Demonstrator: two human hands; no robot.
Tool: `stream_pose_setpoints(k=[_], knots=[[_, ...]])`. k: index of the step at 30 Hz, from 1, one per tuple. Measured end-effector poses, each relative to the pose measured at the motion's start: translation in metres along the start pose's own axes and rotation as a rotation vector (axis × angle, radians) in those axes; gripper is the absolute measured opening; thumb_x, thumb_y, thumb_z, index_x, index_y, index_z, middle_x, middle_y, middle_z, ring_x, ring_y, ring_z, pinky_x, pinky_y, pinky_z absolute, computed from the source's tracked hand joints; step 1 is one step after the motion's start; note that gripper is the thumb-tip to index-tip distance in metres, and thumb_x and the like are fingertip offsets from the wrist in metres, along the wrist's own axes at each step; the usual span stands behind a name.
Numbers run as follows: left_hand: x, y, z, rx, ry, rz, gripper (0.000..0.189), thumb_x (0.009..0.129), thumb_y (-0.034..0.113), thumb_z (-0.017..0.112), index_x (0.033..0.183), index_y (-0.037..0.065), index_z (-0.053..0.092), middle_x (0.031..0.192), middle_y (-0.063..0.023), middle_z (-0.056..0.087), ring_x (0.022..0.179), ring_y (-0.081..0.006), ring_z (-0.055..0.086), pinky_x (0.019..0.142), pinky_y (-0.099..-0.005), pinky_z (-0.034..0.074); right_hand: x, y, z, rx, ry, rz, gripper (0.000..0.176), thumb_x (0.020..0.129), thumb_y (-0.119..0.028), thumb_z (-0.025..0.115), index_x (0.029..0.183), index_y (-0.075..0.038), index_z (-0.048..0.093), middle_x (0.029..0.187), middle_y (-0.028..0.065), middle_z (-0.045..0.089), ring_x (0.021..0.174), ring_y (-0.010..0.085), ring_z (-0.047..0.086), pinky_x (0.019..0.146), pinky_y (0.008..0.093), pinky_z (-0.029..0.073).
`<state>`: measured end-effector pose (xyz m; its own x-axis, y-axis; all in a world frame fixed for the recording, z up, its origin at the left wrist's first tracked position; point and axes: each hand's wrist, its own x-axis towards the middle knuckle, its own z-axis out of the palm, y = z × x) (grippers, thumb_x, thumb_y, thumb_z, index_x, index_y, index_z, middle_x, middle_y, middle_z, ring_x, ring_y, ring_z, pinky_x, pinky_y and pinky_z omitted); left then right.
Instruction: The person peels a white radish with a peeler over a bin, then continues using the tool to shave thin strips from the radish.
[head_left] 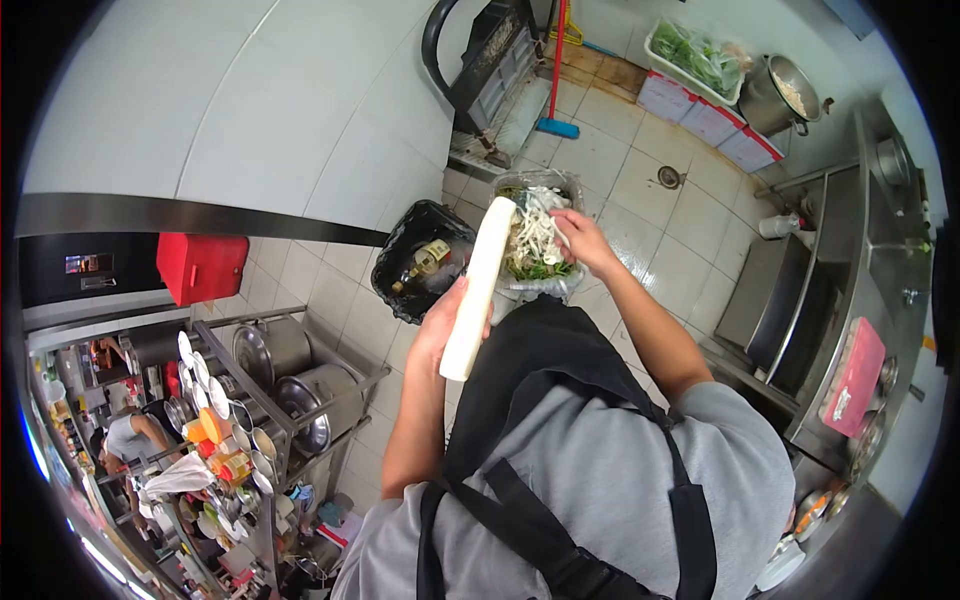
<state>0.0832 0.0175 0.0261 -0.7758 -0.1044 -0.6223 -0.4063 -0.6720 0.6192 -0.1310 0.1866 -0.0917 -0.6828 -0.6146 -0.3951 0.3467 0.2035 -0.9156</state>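
A long, white peeled daikon radish (478,290) lies tilted along my left hand (438,325), whose fingers wrap round its lower half. Its upper end reaches over the edge of a plastic-lined bin (578,190) in front of me. White peelings (540,222) and green leaf scraps (535,268) fill that bin. Over the bin's right side, my right hand (582,242) is closed, fingers curled close to the peelings. Whatever it grips is too small or hidden to name.
Left of the scraps bin stands a black-lined bin (385,250) with a bottle inside. Lidded steel pots (325,405) sit on a rack at left. A steel sink counter (850,290) with a pink board (853,378) runs along the right. A crate of greens (695,65) stands behind.
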Motion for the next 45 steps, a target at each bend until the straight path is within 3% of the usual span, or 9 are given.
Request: stream_pose_setpoints(k=[5,9,14,19,22,25,28,35,45], knots=[[0.02,-0.003,0.003,0.047,0.125,0.092,0.045,0.097,0.045,0.041,0.111,0.004,0.051,0.075,-0.0095,0.058,0.053,-0.017,0.057,0.048,-0.0284,0.05,-0.048,-0.021,0.023,0.635,-0.236,0.425,0.027,0.094,-0.028,0.054,0.111,-0.008,0.048,0.067,-0.0012,0.049,0.049,0.0052,0.041,0.037,0.019,0.032],[0.035,-0.003,0.022,0.176,0.251,0.182,0.046,0.097,0.046,0.039,0.119,0.006,0.047,0.08,-0.0086,0.058,0.054,-0.0156,0.056,0.048,-0.0285,0.05,-0.078,-0.061,0.065,0.642,-0.272,0.418,0.022,0.09,-0.025,0.062,0.096,-0.011,0.045,0.07,-0.0019,0.046,0.048,0.0033,0.037,0.038,0.0188,0.029],[0.048,-0.004,0.027,0.213,0.179,0.255,0.048,0.101,0.036,0.035,0.133,0.001,0.04,0.109,-0.0094,0.058,0.094,-0.0133,0.056,0.081,-0.0264,0.046,-0.074,-0.058,0.076,0.618,-0.341,0.348,0.02,0.087,-0.014,0.066,0.09,-0.009,0.047,0.073,-0.0016,0.047,0.051,0.0034,0.039,0.04,0.0184,0.03],[0.045,0.003,0.027,0.228,0.175,0.265,0.047,0.101,0.036,0.035,0.13,0.001,0.042,0.103,-0.0084,0.059,0.087,-0.0121,0.056,0.076,-0.0257,0.047,-0.066,-0.054,0.072,0.738,-0.369,0.365,0.016,0.084,-0.004,0.064,0.091,-0.004,0.05,0.074,0.0003,0.05,0.052,0.0053,0.043,0.041,0.0207,0.032],[0.043,0.001,0.013,0.148,0.154,0.248,0.049,0.098,0.046,0.035,0.117,0.003,0.048,0.088,-0.0077,0.059,0.07,-0.0144,0.058,0.061,-0.0272,0.048,-0.056,-0.051,0.068,0.543,-0.237,0.261,0.014,0.082,0.0,0.062,0.09,-0.004,0.051,0.067,-0.0019,0.047,0.052,0.0045,0.042,0.042,0.0208,0.031],[0.031,0.009,0.011,-0.02,0.117,0.19,0.059,0.091,0.06,0.04,0.104,0.004,0.053,0.077,-0.0078,0.058,0.057,-0.0169,0.058,0.05,-0.027,0.049,-0.001,0.024,0.042,-0.583,0.062,-0.263,0.03,0.09,-0.023,0.058,0.101,0.004,0.05,0.079,0.0199,0.062,0.07,0.0341,0.062,0.062,0.0428,0.048],[0.03,0.022,0.006,-0.093,0.083,0.213,0.058,0.091,0.059,0.041,0.105,0.004,0.053,0.077,-0.0079,0.058,0.058,-0.0166,0.058,0.047,-0.0259,0.048,0.003,0.012,0.03,-0.783,0.175,-0.09,0.041,0.092,-0.032,0.051,0.112,0.004,0.048,0.089,0.0276,0.062,0.089,0.0441,0.061,0.08,0.0467,0.047],[0.05,0.022,-0.014,-0.201,0.136,0.167,0.045,0.095,0.049,0.042,0.104,0.006,0.052,0.073,-0.0096,0.06,0.057,-0.0187,0.057,0.049,-0.0293,0.049,-0.104,-0.099,0.054,-0.434,-0.387,-0.604,0.035,0.09,-0.024,0.056,0.122,-0.01,0.052,0.104,0.0167,0.061,0.094,0.036,0.059,0.078,0.0407,0.048],[0.075,0.021,-0.007,-0.448,-0.014,0.108,0.046,0.092,0.052,0.046,0.1,0.007,0.052,0.074,-0.0121,0.061,0.056,-0.0218,0.061,0.047,-0.0308,0.053,-0.12,-0.105,0.054,-0.55,-0.372,-0.716,0.031,0.086,-0.019,0.062,0.117,-0.014,0.06,0.075,0.0099,0.057,0.068,0.0294,0.06,0.062,0.0395,0.049]])
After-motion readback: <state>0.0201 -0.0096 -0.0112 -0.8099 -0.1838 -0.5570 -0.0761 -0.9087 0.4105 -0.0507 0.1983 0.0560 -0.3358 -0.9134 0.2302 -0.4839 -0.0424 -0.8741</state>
